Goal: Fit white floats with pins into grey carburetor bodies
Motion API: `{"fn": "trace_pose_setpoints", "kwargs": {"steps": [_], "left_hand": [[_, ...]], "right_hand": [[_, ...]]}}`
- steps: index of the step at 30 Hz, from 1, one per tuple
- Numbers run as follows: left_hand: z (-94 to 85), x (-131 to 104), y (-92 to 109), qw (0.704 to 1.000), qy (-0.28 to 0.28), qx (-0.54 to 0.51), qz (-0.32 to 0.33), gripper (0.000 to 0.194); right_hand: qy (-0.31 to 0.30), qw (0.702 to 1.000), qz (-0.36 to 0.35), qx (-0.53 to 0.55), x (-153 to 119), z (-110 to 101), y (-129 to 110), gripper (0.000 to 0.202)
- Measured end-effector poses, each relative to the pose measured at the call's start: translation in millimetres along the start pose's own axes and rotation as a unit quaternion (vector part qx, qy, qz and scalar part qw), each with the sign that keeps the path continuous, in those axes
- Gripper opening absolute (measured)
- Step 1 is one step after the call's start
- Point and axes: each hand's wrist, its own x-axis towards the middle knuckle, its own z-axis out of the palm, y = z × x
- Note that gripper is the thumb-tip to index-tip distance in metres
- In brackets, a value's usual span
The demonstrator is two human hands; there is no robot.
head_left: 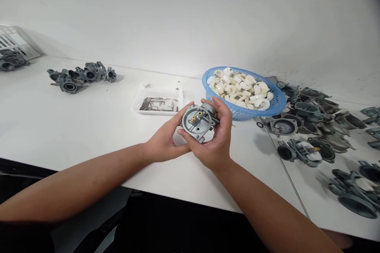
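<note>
A grey metal carburetor body (197, 123) is held up over the white table between both hands, its round open face with brass fittings turned toward me. My left hand (168, 138) grips its left side, the fingers partly hidden behind it. Around the right side and lower edge wrap the fingers and thumb of my right hand (215, 142). Just behind the hands is a white tray (157, 113) with thin metal pins in it. A blue basket (243, 114) full of white ring-shaped parts (242, 87) stands behind my right hand.
Many carburetor bodies (314, 110) lie piled on the right side of the white table (89, 126). A smaller group (89, 75) sits at the back left, near a white slotted basket (20, 41). A black ring (260, 125) lies by the blue basket.
</note>
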Motion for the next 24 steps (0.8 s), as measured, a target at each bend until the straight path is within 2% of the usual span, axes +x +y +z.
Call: {"fn": "trace_pose_setpoints", "kwargs": {"steps": [6,10,13,15,18,21,24], "left_hand": [[7.6,-4,2,0.997,0.044,0.053,0.040,0.096],[6.0,-4,11,0.994,0.068,0.085,0.000,0.081],[3.4,-3,14,0.993,0.070,0.071,-0.066,0.063],[1.3,-3,11,0.993,0.077,0.040,-0.082,0.055],[-2.3,-3,2,0.995,0.083,-0.001,-0.054,0.053],[-5.3,1,-2,0.995,0.063,-0.080,-0.005,0.043],[-7.8,6,2,0.987,0.037,-0.153,0.038,0.035]], "right_hand": [[0.067,0.997,-0.016,0.024,-4,9,-7,0.073],[0.077,0.997,0.002,0.025,-6,13,-14,0.073],[0.054,0.998,0.022,0.022,-8,12,-20,0.073],[0.031,0.999,0.034,0.021,-8,10,-22,0.072],[-0.001,0.998,0.041,0.040,-9,7,-22,0.076],[-0.041,0.994,0.066,0.077,-8,2,-19,0.081],[-0.092,0.983,0.108,0.119,-5,-2,-16,0.069]]}}
